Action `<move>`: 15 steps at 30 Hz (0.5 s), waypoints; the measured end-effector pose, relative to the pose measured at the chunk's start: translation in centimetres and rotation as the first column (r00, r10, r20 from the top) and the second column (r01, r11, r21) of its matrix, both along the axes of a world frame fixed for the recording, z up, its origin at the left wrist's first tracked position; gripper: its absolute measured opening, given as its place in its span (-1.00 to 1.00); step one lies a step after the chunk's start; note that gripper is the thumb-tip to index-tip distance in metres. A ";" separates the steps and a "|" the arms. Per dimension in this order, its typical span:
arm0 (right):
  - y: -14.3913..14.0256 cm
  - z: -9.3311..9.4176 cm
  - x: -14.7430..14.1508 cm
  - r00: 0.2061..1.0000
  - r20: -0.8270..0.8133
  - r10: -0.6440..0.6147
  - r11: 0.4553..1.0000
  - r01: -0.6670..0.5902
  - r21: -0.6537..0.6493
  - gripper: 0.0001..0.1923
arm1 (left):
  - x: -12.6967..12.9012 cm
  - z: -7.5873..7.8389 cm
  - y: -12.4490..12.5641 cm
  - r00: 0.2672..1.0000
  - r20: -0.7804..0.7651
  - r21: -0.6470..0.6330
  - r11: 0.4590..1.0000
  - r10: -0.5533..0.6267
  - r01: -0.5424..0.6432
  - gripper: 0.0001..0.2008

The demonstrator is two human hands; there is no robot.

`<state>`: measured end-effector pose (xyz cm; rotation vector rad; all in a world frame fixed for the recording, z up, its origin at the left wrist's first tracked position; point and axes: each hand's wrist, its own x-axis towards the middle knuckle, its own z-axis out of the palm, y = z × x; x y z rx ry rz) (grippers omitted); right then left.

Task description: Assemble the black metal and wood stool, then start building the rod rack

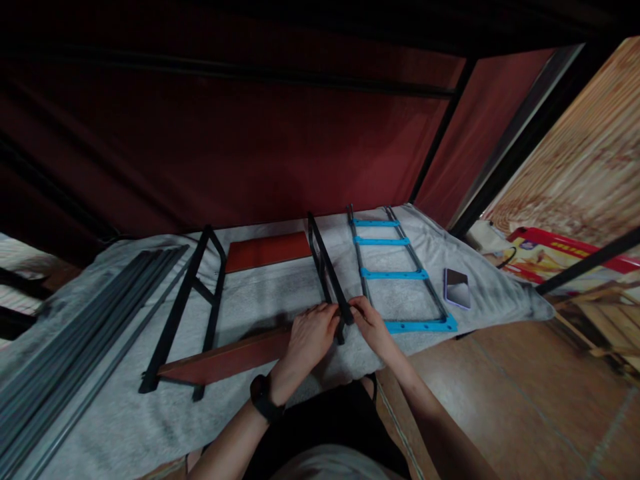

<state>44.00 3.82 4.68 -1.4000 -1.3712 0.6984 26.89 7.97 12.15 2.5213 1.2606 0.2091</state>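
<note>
A small rack of two black metal side frames and two reddish-brown boards lies on a grey cloth. My left hand (313, 333) is closed over the right end of the near board (230, 359), where it meets the right black side frame (327, 260). At that frame's near end my right hand (369, 321) is closed, with its fingertips pressed against the outer side. Whether a small part is between those fingertips cannot be seen. The far board (270, 252) spans between the right frame and the left black side frame (187, 300).
Several grey metal tubes (95, 340) lie on the grey cloth (135, 420) at left. To the right are a rack with blue crossbars (395, 274) and a phone (457, 288). Behind stand dark bars before a red curtain (250, 153). A red-and-yellow box (560, 257) sits far right.
</note>
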 end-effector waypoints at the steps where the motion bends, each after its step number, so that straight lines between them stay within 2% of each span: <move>1: -0.1 -0.1 0.0 1.000 0.002 0.003 1.000 -0.003 0.018 -0.79 | 0.0 0.0 0.0 1.000 0.000 -0.005 1.000 -0.003 0.003 -0.70; 4: 0.0 -0.1 0.2 0.998 0.055 0.017 0.999 -0.018 0.028 -0.81 | 0.1 0.0 0.0 1.000 0.004 -0.014 1.000 -0.002 0.002 -0.68; 8: 0.3 0.2 0.5 0.994 0.091 0.061 0.998 -0.058 -0.028 -0.81 | 0.2 -0.1 0.0 1.000 0.005 -0.005 1.000 -0.015 0.015 -0.69; 15: 0.9 0.0 0.2 0.993 -0.090 0.076 0.992 -0.085 -0.096 -0.69 | 0.3 -0.2 0.0 1.000 0.011 0.006 1.000 -0.019 0.019 -0.68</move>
